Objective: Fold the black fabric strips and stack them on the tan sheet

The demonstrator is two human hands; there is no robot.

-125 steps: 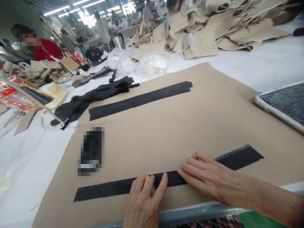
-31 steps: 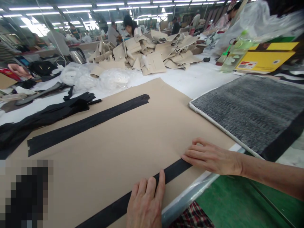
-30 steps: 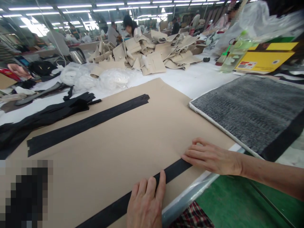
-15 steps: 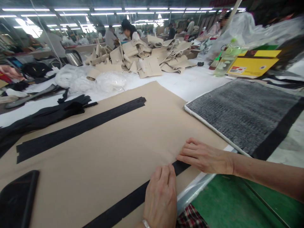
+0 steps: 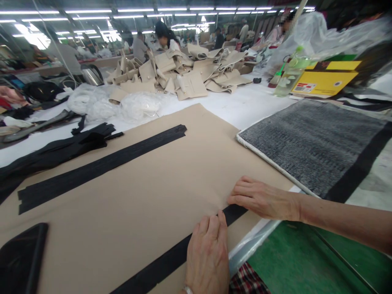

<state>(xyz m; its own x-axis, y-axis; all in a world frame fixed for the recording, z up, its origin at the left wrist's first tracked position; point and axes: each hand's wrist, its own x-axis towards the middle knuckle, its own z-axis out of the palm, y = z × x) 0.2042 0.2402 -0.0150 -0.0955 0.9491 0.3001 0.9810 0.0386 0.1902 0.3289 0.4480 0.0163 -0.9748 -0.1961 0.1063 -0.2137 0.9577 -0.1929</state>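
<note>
A large beige sheet [image 5: 147, 183] lies flat on the table. Along its near edge runs a black strip [image 5: 165, 261], and another black strip [image 5: 104, 165] lies farther back. My left hand [image 5: 208, 249] rests over the near strip with its fingers together and curled down onto it. To its right, my right hand [image 5: 259, 198] presses at the same strip near its right end, fingers bent and close together. The fingertips of both hands point down at the strip; whether they pinch its edge is hidden.
A grey textured board [image 5: 309, 143] lies at the right. Beige folded pieces [image 5: 190, 83], a yellow box [image 5: 326, 81] and a bottle [image 5: 289, 77] stand behind. Black strips [image 5: 61, 147] lie left; a dark object [image 5: 24, 257] is near left. People are in the background.
The view has shifted slightly. Both hands hold nearly the same places on the near strip; the right forearm looks slightly higher.
</note>
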